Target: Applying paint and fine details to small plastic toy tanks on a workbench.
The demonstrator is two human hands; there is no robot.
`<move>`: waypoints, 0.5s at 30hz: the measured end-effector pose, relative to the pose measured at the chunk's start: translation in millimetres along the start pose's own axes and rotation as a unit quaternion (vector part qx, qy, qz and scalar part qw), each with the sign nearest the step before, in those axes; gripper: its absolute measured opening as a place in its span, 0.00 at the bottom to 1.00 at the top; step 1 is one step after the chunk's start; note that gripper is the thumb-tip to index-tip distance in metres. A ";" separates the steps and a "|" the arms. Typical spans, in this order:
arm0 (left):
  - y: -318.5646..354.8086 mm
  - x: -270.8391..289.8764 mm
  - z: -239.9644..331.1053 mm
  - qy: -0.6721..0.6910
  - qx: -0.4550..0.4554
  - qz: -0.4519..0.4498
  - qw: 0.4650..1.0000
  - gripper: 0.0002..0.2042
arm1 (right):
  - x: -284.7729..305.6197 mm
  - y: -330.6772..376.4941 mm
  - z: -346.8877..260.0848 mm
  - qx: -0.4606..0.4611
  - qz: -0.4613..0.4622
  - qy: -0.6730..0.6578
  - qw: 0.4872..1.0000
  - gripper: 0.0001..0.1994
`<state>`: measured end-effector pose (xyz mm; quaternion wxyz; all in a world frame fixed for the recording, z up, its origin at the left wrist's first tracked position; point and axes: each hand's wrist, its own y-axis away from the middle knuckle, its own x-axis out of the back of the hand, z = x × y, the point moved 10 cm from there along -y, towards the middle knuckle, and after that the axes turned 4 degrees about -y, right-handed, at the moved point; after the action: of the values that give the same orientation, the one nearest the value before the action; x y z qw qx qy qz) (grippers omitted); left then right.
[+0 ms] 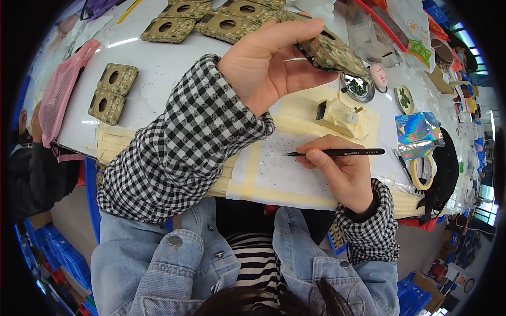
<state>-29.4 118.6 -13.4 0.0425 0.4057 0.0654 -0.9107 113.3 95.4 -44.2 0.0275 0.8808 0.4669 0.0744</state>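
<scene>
- Left hand [266,68]: thumb and fingers gripping a camouflage case [337,54], raised above the table [150,68].
- Right hand [345,176]: fingers pinching black tweezers [348,152], tips over speckled white paper [284,181].
- Similar cases [168,30]: lying on the table, near its far side.

I see a pale blue denim jacket [129,258] with round metal buttons [175,241], open over a black-and-white striped top [255,260]. The left sleeve [179,145] and right sleeve [371,234] are black-and-white check, loose and gathered; a dark cuff [368,209] peeks from the right one. The left hand [266,63] and right hand [345,174] are bare.
</scene>
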 end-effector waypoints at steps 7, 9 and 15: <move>-1.1 -3.3 0.1 0.010 0.002 -0.018 1.000 0.10 | -0.7 0.1 0.2 -0.001 -0.001 -0.010 1.000 0.07; -1.0 -3.3 0.3 0.007 0.001 -0.021 1.000 0.10 | -1.1 0.0 0.1 -0.005 0.000 -0.011 1.000 0.07; -0.2 -0.7 -0.6 0.014 0.000 -0.008 1.000 0.10 | -1.4 0.1 0.8 -0.006 -0.001 -0.014 1.000 0.08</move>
<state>-28.5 118.9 -13.2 0.0346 0.4183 0.0689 -0.9050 112.7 94.2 -45.1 0.0390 0.8809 0.4673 0.0650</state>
